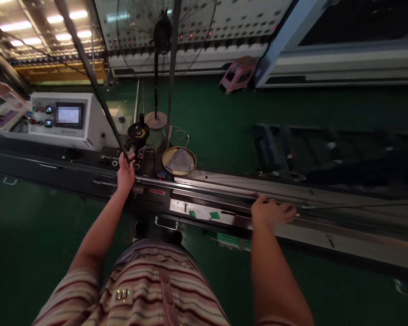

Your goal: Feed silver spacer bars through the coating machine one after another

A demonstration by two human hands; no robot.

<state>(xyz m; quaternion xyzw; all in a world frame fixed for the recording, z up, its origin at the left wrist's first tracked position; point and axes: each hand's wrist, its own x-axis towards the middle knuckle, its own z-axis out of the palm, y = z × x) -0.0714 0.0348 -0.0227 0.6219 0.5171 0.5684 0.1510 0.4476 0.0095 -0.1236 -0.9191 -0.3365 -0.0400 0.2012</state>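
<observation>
Yellow dish (180, 172) holds grey cloth (180, 160); left hand (125, 173), right hand (267, 211) at machine (217, 182), grasp unclear.

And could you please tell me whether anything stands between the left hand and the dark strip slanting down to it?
Nothing visible does: the left hand appears to touch the slanting dark strip near its lower end.

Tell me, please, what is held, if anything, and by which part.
The left hand appears to grip a long, dark, thin bar at its lower end; whether the right hand grips anything is unclear.
</observation>
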